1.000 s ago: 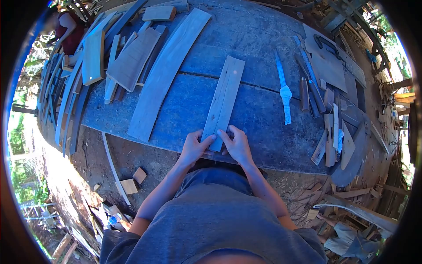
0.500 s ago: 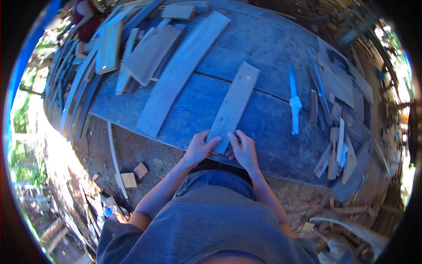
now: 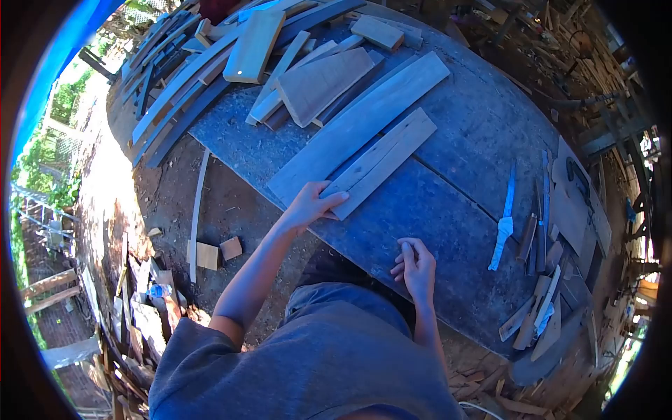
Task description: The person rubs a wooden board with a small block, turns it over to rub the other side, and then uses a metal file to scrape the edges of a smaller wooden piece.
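My left hand (image 3: pixel 306 208) is closed on the near end of a short wooden board (image 3: pixel 392 157), thumb on top and fingers partly hidden at the edge. The board lies on the blue-lit table (image 3: pixel 448 238), close beside a longer, wider board (image 3: pixel 371 122). My right hand (image 3: pixel 418 271) hovers over the near part of the table, apart from the wood. Its fingers are loosely curled with nothing visible in them. Further right lies a long knife (image 3: pixel 505 224) with a pale wrapped handle.
Stacked planks and offcuts (image 3: pixel 255 45) cover the table's far left. Several wood strips (image 3: pixel 542 308) lie at the right edge, near a dark clamp-like tool (image 3: pixel 577 175). Two small blocks (image 3: pixel 207 256) and a thin strip (image 3: pixel 199 217) are on the ground at left.
The short board has shifted left against the longer board, with my left hand still on it. My right hand has let go and moved away to the right. The view has turned.
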`<state>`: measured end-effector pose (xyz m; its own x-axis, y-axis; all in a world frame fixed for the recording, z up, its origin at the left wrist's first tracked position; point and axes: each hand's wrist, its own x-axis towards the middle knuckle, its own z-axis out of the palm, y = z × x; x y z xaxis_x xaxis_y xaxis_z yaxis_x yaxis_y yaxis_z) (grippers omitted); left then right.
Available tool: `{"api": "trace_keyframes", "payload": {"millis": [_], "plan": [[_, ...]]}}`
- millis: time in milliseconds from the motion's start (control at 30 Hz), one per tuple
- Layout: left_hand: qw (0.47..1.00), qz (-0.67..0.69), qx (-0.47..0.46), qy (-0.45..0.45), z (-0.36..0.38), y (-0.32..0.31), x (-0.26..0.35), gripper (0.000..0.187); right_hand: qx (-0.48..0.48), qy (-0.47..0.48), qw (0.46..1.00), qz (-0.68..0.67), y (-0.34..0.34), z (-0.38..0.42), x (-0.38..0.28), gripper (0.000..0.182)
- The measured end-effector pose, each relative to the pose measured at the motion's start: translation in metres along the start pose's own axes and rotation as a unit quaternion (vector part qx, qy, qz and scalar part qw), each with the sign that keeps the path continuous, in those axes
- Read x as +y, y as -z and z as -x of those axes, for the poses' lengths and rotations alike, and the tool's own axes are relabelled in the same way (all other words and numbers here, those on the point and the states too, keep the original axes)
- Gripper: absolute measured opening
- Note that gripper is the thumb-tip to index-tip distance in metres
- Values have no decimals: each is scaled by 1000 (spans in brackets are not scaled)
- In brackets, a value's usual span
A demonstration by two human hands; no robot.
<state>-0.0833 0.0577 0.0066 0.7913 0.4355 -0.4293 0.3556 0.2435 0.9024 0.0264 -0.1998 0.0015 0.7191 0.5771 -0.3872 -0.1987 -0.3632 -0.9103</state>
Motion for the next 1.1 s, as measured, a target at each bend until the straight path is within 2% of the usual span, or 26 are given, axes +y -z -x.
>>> {"api": "trace_keyframes", "payload": {"millis": [33, 167, 233, 267, 333, 367, 433, 467, 533, 600, 667, 733, 767, 833, 867, 933, 1067, 1100], "plan": [[999, 50, -11, 8, 1, -1, 2, 34, 0, 1, 1000, 3, 0, 0, -1, 19], [997, 72, -9, 12, 4, -11, -2, 33, 6, -3, 1000, 6, -1, 0, -3, 19], [999, -48, 11, 6, 5, -15, -3, 35, 11, -1, 1000, 6, -2, 0, -1, 19], [999, -47, 9, 6, 5, -17, -1, 35, 10, 3, 1000, 6, -2, 0, -1, 19], [983, -184, -2, 9, 5, -21, 8, 38, 9, 1, 1000, 7, -2, 0, -3, 20], [983, -184, -1, 10, 4, -21, 11, 38, 8, -1, 1000, 8, -3, 0, -4, 22], [924, -380, 47, -11, 0, -20, 20, 37, 7, 0, 1000, 10, -3, 1, -4, 21], [924, -380, 45, -12, -1, -17, 27, 37, 6, 2, 1000, 12, -2, 1, -4, 21], [856, -477, 175, -94, 3, -2, 46, 32, 11, -2, 1000, 5, -2, 0, -1, 20], [848, -439, 258, -149, -1, 25, 57, 28, 13, -6, 1000, -1, -2, 0, 1, 20], [832, -414, 319, -188, -12, 66, 62, 33, 17, 4, 1000, 15, -3, 1, -1, 20], [741, -469, 411, -250, -31, 111, 58, 44, 17, 4, 1000, 15, -4, 2, -6, 20], [740, -469, 412, -250, -47, 136, 50, 44, 18, 4, 1000, 15, -4, 2, -7, 21], [652, -565, 439, -252, -76, 173, 31, 56, 17, 1, 1000, 15, -5, 2, -5, 21], [651, -564, 440, -254, -83, 178, 27, 56, 18, 0, 1000, 15, -4, 1, -5, 21], [739, -499, 411, -187, -91, 177, 31, 59, 18, 1, 1000, 18, -3, 1, -4, 21], [757, -449, 444, -167, -70, 133, 34, 59, 31, -5, 999, 14, -6, 3, -8, 20], [747, -442, 455, -198, -63, 121, 33, 57, 31, -6, 999, 17, -7, 4, -8, 20]]}}
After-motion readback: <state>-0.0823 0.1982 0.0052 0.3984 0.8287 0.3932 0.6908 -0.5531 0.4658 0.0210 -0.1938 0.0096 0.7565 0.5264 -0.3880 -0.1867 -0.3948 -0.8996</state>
